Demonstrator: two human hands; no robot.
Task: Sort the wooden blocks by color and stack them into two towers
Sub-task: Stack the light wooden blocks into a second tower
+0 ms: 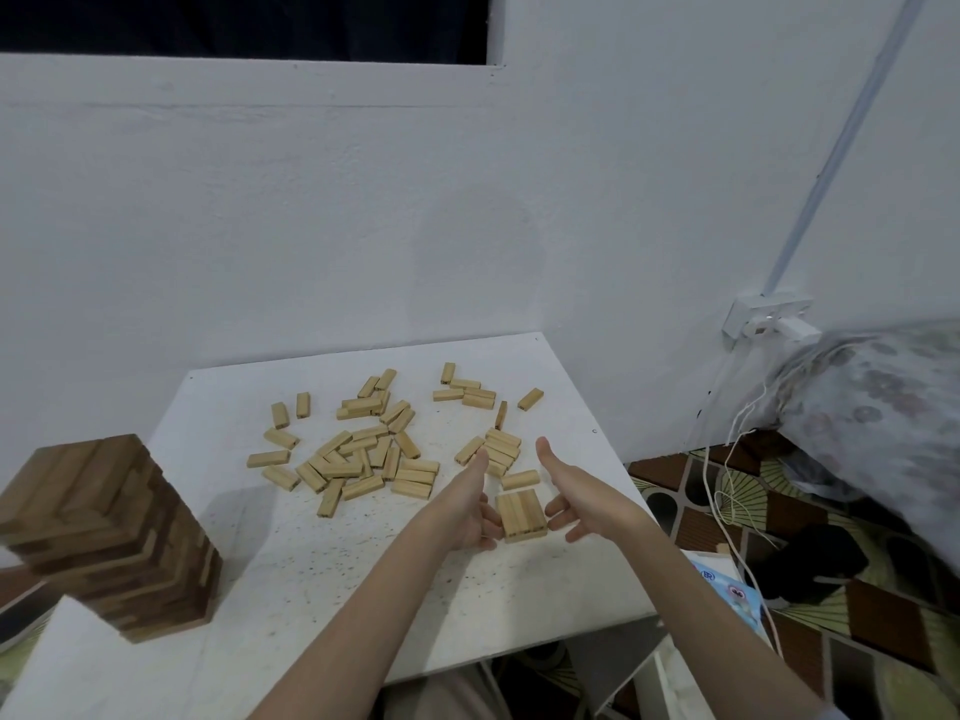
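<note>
Hands: the left hand [470, 504] and the right hand [574, 493] flank a flat layer of light blocks [521, 515], thumbs raised, palms turned toward each other.
Left fingers: straight and relaxed, their tips touching the layer's left side; nothing is clasped.
Right fingers: loosely spread, tips just beside the layer's right side; I cannot tell whether they touch it.
Light layer: pale blocks laid side by side, flat on the worktop [291, 563], toward its right side and well in from the near edge.
Loose light blocks [358, 449]: scattered across the far half of the worktop, thickest in the middle; a smaller heap [501, 449] lies just beyond the hands, and a few strays sit close to the far edge.
Dark tower [111, 537]: tall stack of brown blocks at the worktop's left corner, its base close to the left edge, well apart from the hands.
Open room: a bare stretch of worktop lies between the dark tower and the forearms, reaching to the near edge.
Right edge: beyond it, a patterned floor [857, 615] with white cables [727, 491] trailing from a wall socket [769, 317].
</note>
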